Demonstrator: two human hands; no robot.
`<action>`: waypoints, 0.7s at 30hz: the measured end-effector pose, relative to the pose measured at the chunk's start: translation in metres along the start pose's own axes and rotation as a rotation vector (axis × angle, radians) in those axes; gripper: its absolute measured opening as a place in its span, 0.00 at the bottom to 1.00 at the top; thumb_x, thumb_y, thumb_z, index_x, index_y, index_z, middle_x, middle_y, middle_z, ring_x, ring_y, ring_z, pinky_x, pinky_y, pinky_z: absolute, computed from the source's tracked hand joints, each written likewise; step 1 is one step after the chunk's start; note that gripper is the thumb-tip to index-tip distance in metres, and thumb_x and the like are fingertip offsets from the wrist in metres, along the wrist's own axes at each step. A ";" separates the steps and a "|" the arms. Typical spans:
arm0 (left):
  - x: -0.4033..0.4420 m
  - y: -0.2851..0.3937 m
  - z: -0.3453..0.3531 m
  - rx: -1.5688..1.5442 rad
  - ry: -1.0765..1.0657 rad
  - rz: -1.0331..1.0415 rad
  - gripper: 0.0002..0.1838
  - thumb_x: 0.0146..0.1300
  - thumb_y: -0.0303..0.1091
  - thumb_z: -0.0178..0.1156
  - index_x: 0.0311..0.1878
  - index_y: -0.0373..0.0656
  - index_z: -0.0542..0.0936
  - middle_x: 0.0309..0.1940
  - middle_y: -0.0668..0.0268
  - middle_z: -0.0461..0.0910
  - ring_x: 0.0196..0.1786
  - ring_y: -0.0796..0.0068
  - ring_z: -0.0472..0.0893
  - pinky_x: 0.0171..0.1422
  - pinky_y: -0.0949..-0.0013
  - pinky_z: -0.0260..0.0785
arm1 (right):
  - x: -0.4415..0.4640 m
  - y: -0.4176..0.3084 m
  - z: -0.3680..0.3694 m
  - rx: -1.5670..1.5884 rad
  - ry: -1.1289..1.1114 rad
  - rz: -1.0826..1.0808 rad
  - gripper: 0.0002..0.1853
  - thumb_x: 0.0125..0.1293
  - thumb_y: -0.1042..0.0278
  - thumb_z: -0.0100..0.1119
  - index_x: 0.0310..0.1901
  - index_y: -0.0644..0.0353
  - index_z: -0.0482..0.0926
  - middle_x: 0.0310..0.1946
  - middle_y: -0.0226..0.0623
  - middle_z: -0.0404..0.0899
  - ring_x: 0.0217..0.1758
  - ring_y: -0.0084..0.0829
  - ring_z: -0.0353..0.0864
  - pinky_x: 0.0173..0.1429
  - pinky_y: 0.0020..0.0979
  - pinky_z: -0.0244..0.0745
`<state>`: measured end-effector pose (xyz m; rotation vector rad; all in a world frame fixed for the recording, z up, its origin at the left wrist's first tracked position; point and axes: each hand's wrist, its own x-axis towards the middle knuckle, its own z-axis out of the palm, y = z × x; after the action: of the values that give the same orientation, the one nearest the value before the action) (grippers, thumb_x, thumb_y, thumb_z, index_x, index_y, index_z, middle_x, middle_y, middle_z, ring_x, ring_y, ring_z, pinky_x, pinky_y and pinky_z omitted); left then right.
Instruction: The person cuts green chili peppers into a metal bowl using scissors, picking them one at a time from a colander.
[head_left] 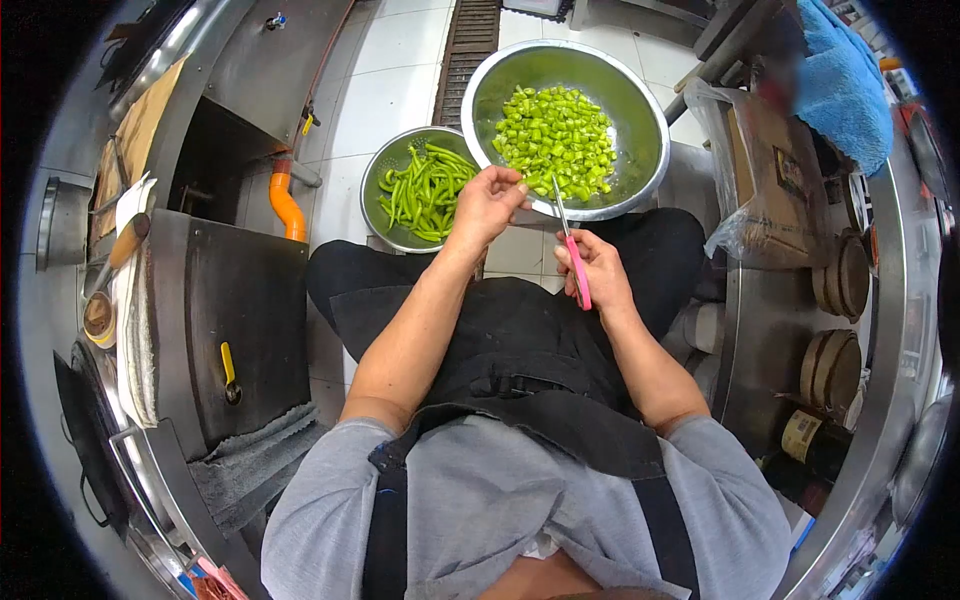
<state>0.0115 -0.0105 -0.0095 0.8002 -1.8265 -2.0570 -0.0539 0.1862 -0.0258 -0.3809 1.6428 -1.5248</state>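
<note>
- Left hand (485, 212): thumb and fingertips are pinched together on what seems to be a green chili (531, 190), largely hidden by the fingers, over the near-left rim of the large steel bowl (645, 110).
- The chili should be light and fairly firm, with smooth skin that may slip if wet; a gentle pinch well back from the blades looks best, since squeezing hard could bruise it.
- Right hand (603, 277): fingers are closed around the pink handles of the scissors (577, 262), whose blades point away over the bowl's near rim; how far they are parted is hard to tell. The metal should be rigid, safest held by the handles.
- Just beyond the hands, cut chili pieces (560, 130) lie heaped in the large bowl, small and loose, likely easier to scoop than pick singly.
- To the left, whole chilies (425, 190) fill a smaller steel bowl (376, 172); slender and curved, they probably lift best by the middle.
</note>
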 end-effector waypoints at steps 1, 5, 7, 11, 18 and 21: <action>0.000 0.001 0.001 -0.016 0.010 0.000 0.13 0.63 0.29 0.62 0.47 0.34 0.74 0.32 0.64 0.81 0.33 0.79 0.82 0.29 0.78 0.67 | 0.001 0.003 -0.001 0.002 -0.035 -0.019 0.19 0.64 0.68 0.61 0.54 0.67 0.73 0.27 0.35 0.79 0.17 0.22 0.76 0.20 0.22 0.70; -0.003 0.008 0.005 -0.028 0.002 0.008 0.14 0.65 0.30 0.60 0.50 0.34 0.73 0.34 0.65 0.81 0.36 0.78 0.82 0.32 0.78 0.67 | 0.000 0.011 0.005 0.053 -0.094 -0.052 0.25 0.61 0.67 0.66 0.58 0.65 0.72 0.35 0.34 0.80 0.32 0.22 0.80 0.33 0.23 0.74; -0.006 0.008 0.009 -0.014 -0.021 0.005 0.13 0.64 0.29 0.61 0.49 0.34 0.73 0.34 0.64 0.81 0.37 0.78 0.82 0.32 0.78 0.67 | 0.002 0.014 0.005 0.062 -0.111 -0.067 0.25 0.61 0.67 0.66 0.57 0.65 0.72 0.35 0.34 0.80 0.32 0.22 0.80 0.33 0.23 0.74; -0.008 0.003 0.014 0.027 -0.121 0.010 0.12 0.62 0.26 0.62 0.47 0.34 0.74 0.34 0.64 0.81 0.36 0.79 0.82 0.32 0.77 0.67 | 0.007 0.004 0.007 0.071 -0.085 -0.106 0.23 0.60 0.67 0.67 0.55 0.65 0.74 0.33 0.33 0.79 0.30 0.21 0.78 0.33 0.23 0.74; 0.002 0.002 0.015 0.083 -0.095 0.099 0.11 0.61 0.25 0.63 0.45 0.34 0.74 0.35 0.64 0.81 0.35 0.78 0.82 0.33 0.77 0.70 | 0.005 -0.008 0.009 0.069 -0.001 -0.053 0.20 0.60 0.66 0.68 0.51 0.65 0.77 0.23 0.30 0.76 0.19 0.18 0.71 0.22 0.22 0.65; 0.005 0.002 0.018 0.049 -0.086 0.058 0.11 0.61 0.24 0.63 0.44 0.34 0.73 0.35 0.64 0.80 0.35 0.77 0.82 0.35 0.76 0.72 | 0.003 -0.014 0.008 0.050 0.034 -0.051 0.19 0.60 0.64 0.68 0.49 0.66 0.78 0.21 0.29 0.75 0.17 0.18 0.70 0.19 0.22 0.62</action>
<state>-0.0029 0.0017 -0.0078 0.6727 -1.9293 -2.0475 -0.0543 0.1757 -0.0135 -0.3745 1.6291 -1.6155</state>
